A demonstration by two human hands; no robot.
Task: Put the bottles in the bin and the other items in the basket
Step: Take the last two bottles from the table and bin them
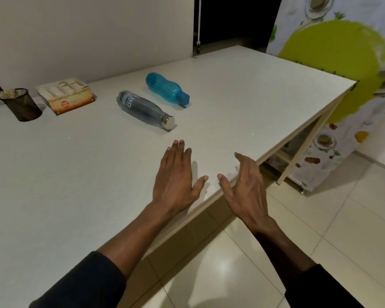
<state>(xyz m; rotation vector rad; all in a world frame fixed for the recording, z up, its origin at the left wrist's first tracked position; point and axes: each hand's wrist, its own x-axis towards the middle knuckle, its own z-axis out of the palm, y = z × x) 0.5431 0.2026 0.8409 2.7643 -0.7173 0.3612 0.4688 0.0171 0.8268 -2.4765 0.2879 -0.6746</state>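
Nearest, short of the grey bottle (142, 108), the left hand (176, 176) and right hand (247, 187) are held at the white table's (253, 85) edge, fingers loose and spread, holding nothing. Sorting seems not yet begun. The next move probably calls for reaching forward to wrap that smooth, translucent cylinder with its shiny metal cap, lying on its side. Just beyond it lies a ribbed blue bottle (166, 88); to its left, a flat glossy packet (66, 96). Neither bin nor basket shows.

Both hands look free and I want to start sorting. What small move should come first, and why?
Probably reach the left hand forward and grip the grey bottle. It lies on its side on the table, nearest the hands, metal cap toward them. Both that hand and the right hand are open and hold nothing.
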